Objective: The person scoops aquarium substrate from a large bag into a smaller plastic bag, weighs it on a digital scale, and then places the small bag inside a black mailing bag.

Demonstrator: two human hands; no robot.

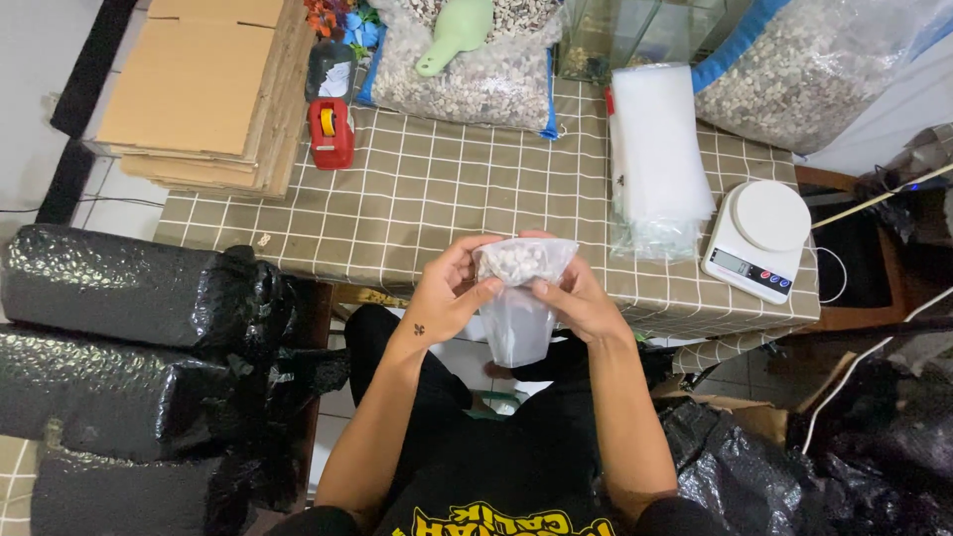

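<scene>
I'm looking down on a tabletop [427, 189] covered with a brown cloth gridded in white, standing on pale floor tiles. Its near edge runs just beyond my hands, and the middle of the cloth is open room. Along the far edge sit 2 big clear sacks of gravel [476, 69], the left one with a green scoop [455, 35] lying on it. A red tape dispenser [331, 132] stands far left beside a stack of flat cardboard [204, 89]. To the right lie a pile of clear plastic bags [655, 159] and, nearer the right edge, a white digital scale [759, 238]. Black bubble-wrapped bundles [129, 298] crowd the near left, more black wrap the near right.

My left hand [447, 293] and right hand [576, 298] meet at the near edge, fingers of both pinched shut on a small clear bag [518, 298] with gravel in its upper part, held above my lap.
</scene>
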